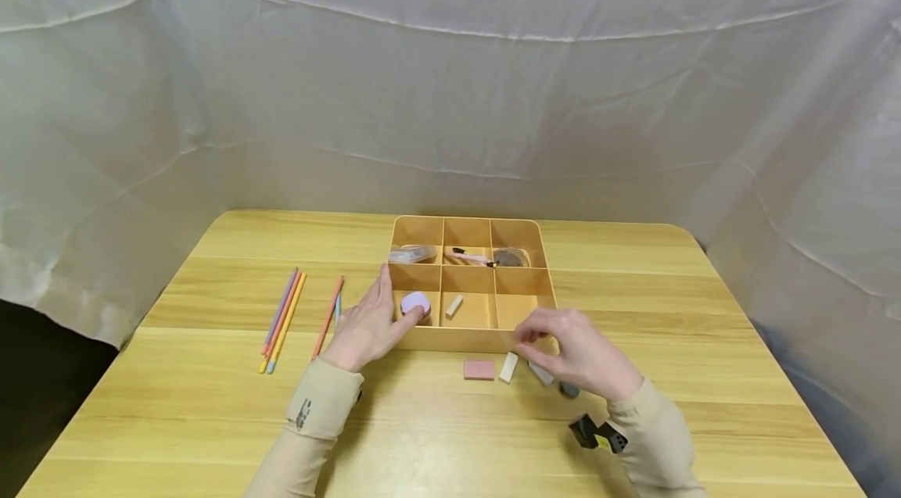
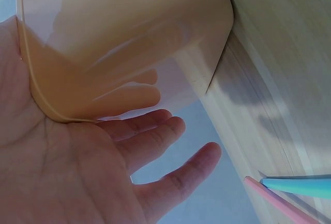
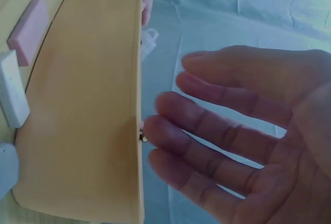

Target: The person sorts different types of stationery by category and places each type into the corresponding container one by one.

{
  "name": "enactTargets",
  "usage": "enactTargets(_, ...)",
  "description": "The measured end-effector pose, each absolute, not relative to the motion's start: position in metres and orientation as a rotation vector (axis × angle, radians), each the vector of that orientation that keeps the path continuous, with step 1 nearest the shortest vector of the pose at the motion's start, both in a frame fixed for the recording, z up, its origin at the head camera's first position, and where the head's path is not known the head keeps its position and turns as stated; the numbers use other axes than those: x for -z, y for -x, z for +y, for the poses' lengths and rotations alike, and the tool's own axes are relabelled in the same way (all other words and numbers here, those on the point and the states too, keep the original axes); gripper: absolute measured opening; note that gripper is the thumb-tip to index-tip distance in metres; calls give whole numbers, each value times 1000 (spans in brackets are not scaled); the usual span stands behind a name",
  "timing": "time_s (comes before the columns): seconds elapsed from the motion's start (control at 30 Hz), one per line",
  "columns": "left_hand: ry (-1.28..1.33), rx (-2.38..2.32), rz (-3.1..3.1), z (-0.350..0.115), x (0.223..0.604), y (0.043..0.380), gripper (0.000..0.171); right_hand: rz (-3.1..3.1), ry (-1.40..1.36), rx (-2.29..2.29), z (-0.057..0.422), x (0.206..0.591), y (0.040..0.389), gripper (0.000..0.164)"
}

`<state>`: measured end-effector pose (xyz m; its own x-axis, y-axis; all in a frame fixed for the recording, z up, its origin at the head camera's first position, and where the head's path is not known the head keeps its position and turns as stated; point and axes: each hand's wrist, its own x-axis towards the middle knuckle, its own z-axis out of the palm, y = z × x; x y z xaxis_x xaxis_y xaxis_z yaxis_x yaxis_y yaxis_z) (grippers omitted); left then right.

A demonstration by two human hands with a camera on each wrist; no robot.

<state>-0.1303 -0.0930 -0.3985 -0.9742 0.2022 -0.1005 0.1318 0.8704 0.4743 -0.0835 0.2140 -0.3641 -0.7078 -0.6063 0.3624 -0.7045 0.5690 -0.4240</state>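
Your left hand (image 1: 366,326): palm against tan tray's (image 1: 450,339) near-left corner, fingers extended; lilac item (image 1: 415,301) by thumb, near-left compartment. Your right hand (image 1: 580,349): fingers loosely bent, holding nothing, at tray's near-right corner, partly covering pale block (image 1: 542,375). White block (image 1: 508,367), pink block (image 1: 479,370) before tray. Pencils (image 1: 287,322) left on worktop (image 1: 704,404). Left sleeve (image 1: 334,396): dark print (image 1: 303,413), too small to read.

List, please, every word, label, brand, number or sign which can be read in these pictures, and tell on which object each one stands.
No text can be read.
Left sleeve cuff: a dark mark, too small and blurred to read.
Black device at the right sleeve: a yellow patch, too small to tell whether it carries text.
Tray, pink block: no lettering visible.
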Motion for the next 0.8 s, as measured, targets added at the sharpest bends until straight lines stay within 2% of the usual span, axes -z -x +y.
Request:
enactTargets(0.5,-279,-691,2913,-94,397,131,103,-2890,-1317,-758,194,368,77,13)
enactTargets(0.8,-280,-704,2898,-93,398,130,102,-3006,-1330,-551,174,378,69,43)
